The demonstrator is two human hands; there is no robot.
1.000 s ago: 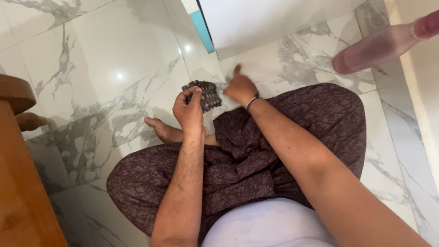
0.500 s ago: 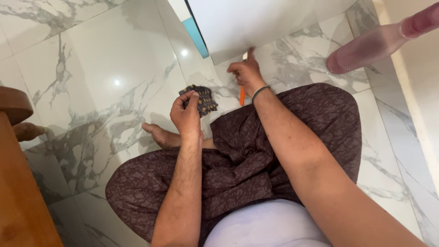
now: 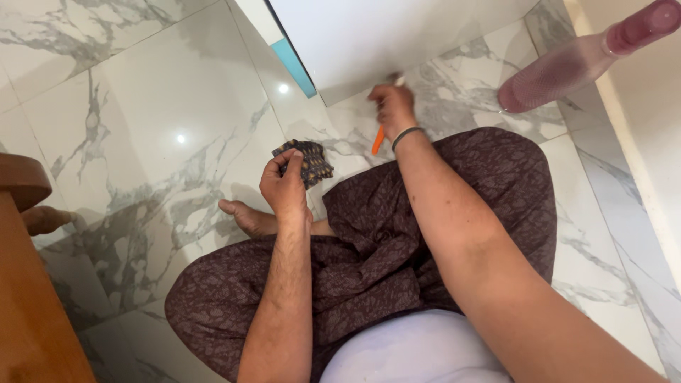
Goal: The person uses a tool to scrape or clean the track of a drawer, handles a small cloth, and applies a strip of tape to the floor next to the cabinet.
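left grip (image 3: 285, 186) clutching dark patterned pouch (image 3: 306, 160), right grip (image 3: 392, 108) holding orange pen (image 3: 378, 140), pen tip hidden

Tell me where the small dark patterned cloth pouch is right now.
The small dark patterned cloth pouch is left of centre, held in the left hand above the marble floor.

Even, bright indoor lighting is recorded. Two small glare spots from overhead lamps are reflected on the glossy marble floor (image 3: 142, 106). Soft shadows are cast beside the foot (image 3: 245, 216). Slight motion blur is noted on the right hand (image 3: 392, 106); the pink bottle (image 3: 567, 67) is rendered soft.
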